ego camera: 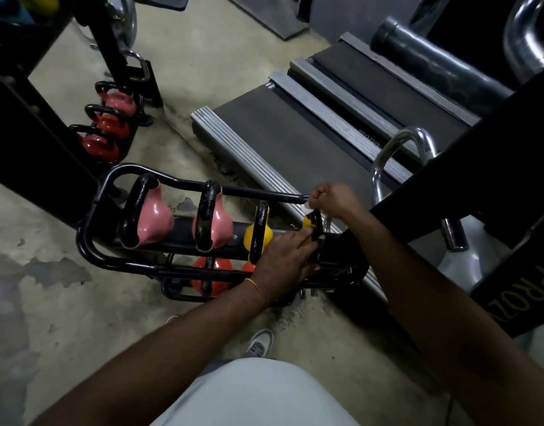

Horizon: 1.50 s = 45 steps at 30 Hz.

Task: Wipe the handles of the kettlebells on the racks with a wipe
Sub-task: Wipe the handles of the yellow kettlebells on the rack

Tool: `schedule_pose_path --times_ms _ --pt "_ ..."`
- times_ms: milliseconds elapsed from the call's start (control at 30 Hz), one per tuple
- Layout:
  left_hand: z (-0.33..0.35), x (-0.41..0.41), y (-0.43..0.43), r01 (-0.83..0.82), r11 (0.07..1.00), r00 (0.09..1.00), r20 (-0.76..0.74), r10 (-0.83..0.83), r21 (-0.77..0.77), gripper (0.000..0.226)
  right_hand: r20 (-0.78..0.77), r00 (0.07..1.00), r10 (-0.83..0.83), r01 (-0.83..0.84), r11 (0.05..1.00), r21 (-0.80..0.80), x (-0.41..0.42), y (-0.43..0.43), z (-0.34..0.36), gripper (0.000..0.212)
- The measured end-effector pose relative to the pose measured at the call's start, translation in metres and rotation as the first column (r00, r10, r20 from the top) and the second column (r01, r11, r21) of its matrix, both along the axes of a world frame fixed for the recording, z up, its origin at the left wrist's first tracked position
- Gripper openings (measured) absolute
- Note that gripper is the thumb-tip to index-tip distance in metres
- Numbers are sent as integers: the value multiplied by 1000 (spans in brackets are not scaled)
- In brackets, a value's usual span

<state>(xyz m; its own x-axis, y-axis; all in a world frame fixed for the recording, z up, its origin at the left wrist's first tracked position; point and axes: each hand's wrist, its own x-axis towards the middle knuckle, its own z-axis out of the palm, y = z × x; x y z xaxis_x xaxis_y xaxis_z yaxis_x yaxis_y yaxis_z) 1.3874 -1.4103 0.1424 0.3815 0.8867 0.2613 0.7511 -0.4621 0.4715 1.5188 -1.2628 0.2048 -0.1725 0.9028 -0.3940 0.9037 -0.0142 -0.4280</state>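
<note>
I read gold letters "PROZ", cut off, on the black machine frame [516, 281], small blurred print on the treadmill edge [367, 137], possibly the same brand

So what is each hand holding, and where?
The right hand pinches a white wipe atop the black handle of the end yellow kettlebell; the left hand holds that handle lower down.

My grey-and-white sneaker [260, 342] stands on the worn, patchy concrete floor [49, 302]. Beyond it, two black-belted treadmills with ribbed silver side rails [295, 142] lie side by side, near a curved chrome bar [413, 132].
</note>
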Motion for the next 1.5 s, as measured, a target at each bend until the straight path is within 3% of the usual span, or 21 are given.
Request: schedule_pose_path --times_ms 100,233,333,433,500,567,600,633,700,833,1000,1167,1267,1400,1500 --pt "2 1 -1 -7 1000 1000 19 7 -12 57 187 969 162 -139 982 -130 -15 15 13 20" --pt "-3 0 1 -21 1000 1000 9 21 -19 57 478 765 432 -403 899 -169 -44 11 12 23" --pt "-2 0 2 -8 1000 1000 -21 8 4 56 546 719 430 -430 892 -137 -50 12 -1 28" --pt "1 2 4 -4 1000 999 -33 4 -2 58 507 779 369 -342 928 -150 -37 29 -9 37" --pt "1 3 4 -3 1000 999 -33 3 2 60 426 874 233 -190 972 -142 -21 31 -10 33" --pt "1 2 3 -7 1000 1000 -15 7 1 60 174 980 -96 124 979 -159 -6 20 -14 21" --pt "0 2 3 -10 1000 1000 -5 10 4 59 -3 947 -321 312 922 -229 0 11 -17 16" --pt "-1 1 3 -11 1000 1000 3 11 6 59 -152 857 -493 432 847 -311 4 -2 -19 15" --pt "-2 0 2 -6 1000 1000 4 6 6 60 -337 669 -662 507 739 -444 11 -23 -27 21" --pt "-4 0 2 -6 1000 1000 -3 6 17 60 -481 410 -775 506 632 -587 17 -58 -32 18" --pt "-8 0 -1 -27 996 999 -41 30 83 62 -590 380 -713 466 698 -543 26 -103 -22 22" --pt "-15 4 -9 -38 977 998 -40 48 211 45 -618 531 -580 496 804 -328 16 -79 -12 18" --pt "-16 5 -10 -53 979 995 -78 70 198 44 -495 700 -515 466 855 -230 7 -45 -12 25" --pt "-13 7 -12 -69 989 992 -97 82 130 48 -241 942 -234 220 972 -84 16 -28 4 18" --pt "-11 6 -12 -79 993 990 -111 89 87 50 -23 997 72 -72 997 4 12 -31 24 9"
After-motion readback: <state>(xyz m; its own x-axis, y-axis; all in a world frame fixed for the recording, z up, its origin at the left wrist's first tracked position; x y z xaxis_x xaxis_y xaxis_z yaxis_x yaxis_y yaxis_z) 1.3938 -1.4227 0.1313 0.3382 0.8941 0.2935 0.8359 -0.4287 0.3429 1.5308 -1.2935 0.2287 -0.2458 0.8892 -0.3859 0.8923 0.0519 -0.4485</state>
